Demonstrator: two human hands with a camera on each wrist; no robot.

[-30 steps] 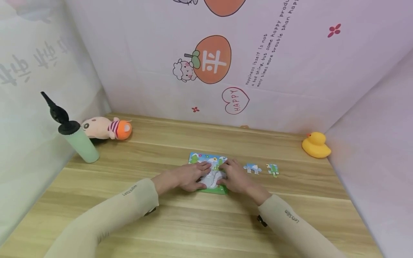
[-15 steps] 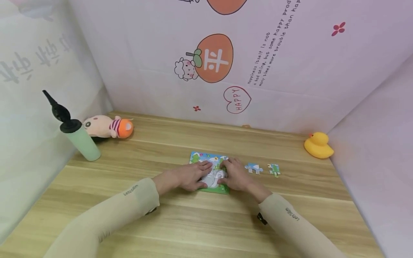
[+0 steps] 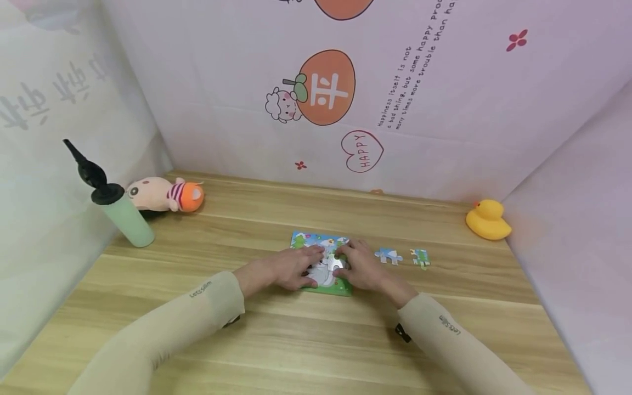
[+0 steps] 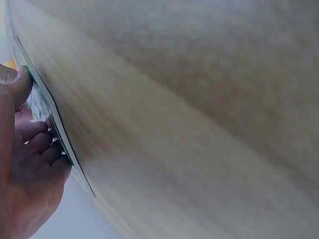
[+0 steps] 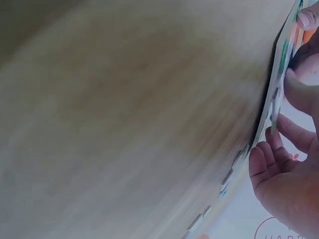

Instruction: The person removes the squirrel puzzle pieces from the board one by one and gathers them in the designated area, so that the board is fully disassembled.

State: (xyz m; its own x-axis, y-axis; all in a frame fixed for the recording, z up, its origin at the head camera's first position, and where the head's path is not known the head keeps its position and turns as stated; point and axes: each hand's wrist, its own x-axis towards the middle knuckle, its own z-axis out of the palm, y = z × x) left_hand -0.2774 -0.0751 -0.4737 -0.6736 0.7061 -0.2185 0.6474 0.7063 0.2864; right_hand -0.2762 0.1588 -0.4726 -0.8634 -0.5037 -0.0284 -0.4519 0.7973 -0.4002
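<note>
A jigsaw puzzle (image 3: 300, 240) with a blue top, green bottom and grey animal lies flat on the wooden table. My left hand (image 3: 294, 267) rests on its left part, fingers stretched over the picture; the left wrist view shows the thumb (image 4: 22, 84) at the puzzle's edge. At the right side, my right hand (image 3: 362, 267) pinches a puzzle piece (image 3: 337, 263) between thumb and fingers. That piece catches the light and looks tilted in the right wrist view. Part of the picture is hidden under both hands.
Two loose puzzle pieces, one blue and white (image 3: 388, 255), one with green (image 3: 420, 257), lie right of the right hand. A yellow rubber duck (image 3: 487, 220) sits at the back right. At the left stand a green pump (image 3: 128, 219) and a plush toy (image 3: 165, 195).
The right thumb has shifted slightly up the picture, and the piece at the right hand now shows a bright glint. The left hand stays in place on the puzzle.
</note>
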